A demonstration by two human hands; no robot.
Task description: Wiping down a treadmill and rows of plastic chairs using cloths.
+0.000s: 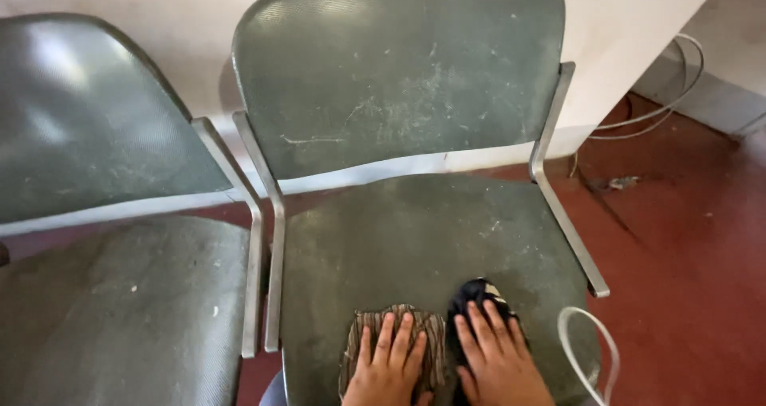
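Beside chair (415, 238), seemingly cable (586, 350).

chair (415, 222): dark green moulded plastic, fine pebbled texture, dull sheen on the backrest, scuffed and dusty with pale scratches; frame is bare grey metal, matt. second chair (104, 294) alongside looks like the same plastic, glossier on its back. left hand (389, 362) lies flat on a ribbed, striped brown cloth (435, 334), woven, matt. right hand (499, 358) on a dark cloth (476, 293), soft, matt. floor (686, 238) red, smooth, low sheen. white cable (586, 350) smooth plastic.
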